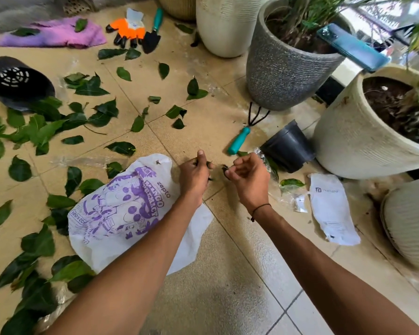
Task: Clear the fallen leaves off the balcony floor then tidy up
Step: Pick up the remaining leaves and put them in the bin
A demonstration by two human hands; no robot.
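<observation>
Leaves [90, 86] are lying scattered across the tiled balcony floor [228, 274], mostly left of the white printed bag [121, 209]. Both hands, left hand [194, 174] and right hand [248, 176], are curling around small dark leaf scraps above it.

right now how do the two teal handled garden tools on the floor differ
The trowel lies at the far edge beside the orange gloves; the hand rake lies nearer, between the speckled grey pot and the toppled black pot. The trowel ends in one broad black blade, the hand rake in thin black prongs. Both have teal handles and lie flat, untouched.
</observation>
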